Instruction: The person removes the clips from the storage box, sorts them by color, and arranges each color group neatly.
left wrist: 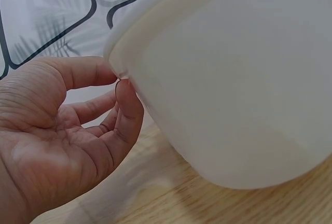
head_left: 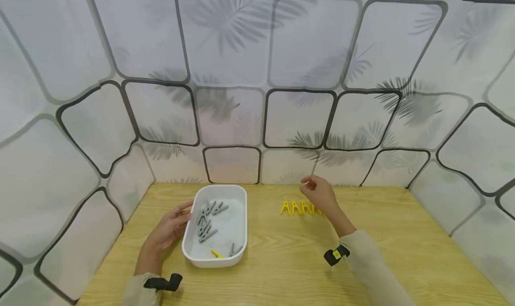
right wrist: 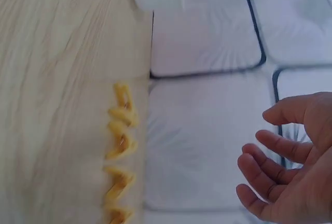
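Note:
A white plastic tub (head_left: 214, 263) stands on the wooden table, left of centre. Several grey clothespins (head_left: 206, 229) lie in it, along with one yellow clothespin (head_left: 216, 253) at its near end. My left hand (head_left: 170, 228) holds the tub's left rim, with curled fingertips (left wrist: 129, 105) against the outer edge. Farther right, several yellow clothespins (head_left: 295, 207) form a row near the back of the table. Above the right end of that row hovers my right hand (head_left: 320, 193), empty, its fingers (right wrist: 264, 175) loosely bent; it partly hides the row in the head view.
A patterned curtain (head_left: 229, 118) with dark outlines and leaf prints hangs behind the table and along both sides. Bare wooden tabletop (head_left: 277, 270) stretches between the tub and my right forearm. A dark camera strap sits on each wrist.

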Demonstrator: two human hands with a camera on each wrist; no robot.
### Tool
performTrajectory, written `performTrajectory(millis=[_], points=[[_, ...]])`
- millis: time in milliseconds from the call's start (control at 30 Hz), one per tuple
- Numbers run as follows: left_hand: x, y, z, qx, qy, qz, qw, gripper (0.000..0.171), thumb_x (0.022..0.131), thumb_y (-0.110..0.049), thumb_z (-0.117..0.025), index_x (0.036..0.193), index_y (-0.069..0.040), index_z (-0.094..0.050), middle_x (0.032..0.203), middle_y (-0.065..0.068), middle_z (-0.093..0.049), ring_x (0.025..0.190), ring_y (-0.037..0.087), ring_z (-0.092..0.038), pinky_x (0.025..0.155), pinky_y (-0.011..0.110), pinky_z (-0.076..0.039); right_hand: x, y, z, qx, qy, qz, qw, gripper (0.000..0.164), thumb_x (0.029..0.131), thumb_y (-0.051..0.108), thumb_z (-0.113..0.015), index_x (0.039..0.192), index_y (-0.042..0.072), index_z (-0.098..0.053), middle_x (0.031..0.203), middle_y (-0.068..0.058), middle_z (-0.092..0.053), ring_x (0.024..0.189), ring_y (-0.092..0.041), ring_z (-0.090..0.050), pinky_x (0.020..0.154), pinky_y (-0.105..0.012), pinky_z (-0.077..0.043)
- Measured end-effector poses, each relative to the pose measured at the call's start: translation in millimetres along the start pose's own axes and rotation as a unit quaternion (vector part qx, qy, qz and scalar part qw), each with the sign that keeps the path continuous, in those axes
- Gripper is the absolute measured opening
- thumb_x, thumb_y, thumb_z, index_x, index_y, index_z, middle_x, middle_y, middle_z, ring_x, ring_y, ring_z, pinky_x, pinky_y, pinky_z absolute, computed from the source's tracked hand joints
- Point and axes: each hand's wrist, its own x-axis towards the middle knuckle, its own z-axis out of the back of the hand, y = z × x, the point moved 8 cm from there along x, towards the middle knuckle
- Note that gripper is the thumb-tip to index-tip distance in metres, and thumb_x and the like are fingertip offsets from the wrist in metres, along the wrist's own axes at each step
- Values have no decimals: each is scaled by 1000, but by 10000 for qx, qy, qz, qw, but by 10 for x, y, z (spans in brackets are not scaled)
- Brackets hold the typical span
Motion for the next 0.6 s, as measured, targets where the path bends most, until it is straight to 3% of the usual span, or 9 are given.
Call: performTrajectory(millis=[133,233,433,600], points=[[13,3,11,37,26,-34,10000,43,104,-7,-55,146,-14,-52,109,-4,-67,100,7,-67,86,23,-57,29,535,-222,-126,402,1143,9926,19,96,11,-69,113,3,-70,98,-14,-69,88,-26,-63,82,-46,-54],[14,16,30,70,16,8,10000,41,104,-7,-55,144,-17,-54,109,-5,-66,100,6,-66,86,22,-57,-31,962,-460,-397,1013,2034,9730,21,96,12,-69,115,4,-70,102,-12,-69,91,-24,-63,84,-43,-55],[15,2,38,102,-55,8,9999,45,104,-8,-56,148,-11,-49,109,-5,-66,100,6,-67,86,22,-57,-286,1571,-1049,-866,2572,3197,9078,22,98,18,-68,118,10,-69,108,-7,-68,98,-19,-63,86,-31,-54],[23,14,31,103,-34,39,9999,44,104,-7,-55,148,-11,-49,109,-5,-67,99,6,-67,86,23,-57,-524,1822,-1501,-1636,3354,4002,8370,21,97,21,-70,117,13,-71,109,-4,-70,98,-14,-63,84,-23,-50]])
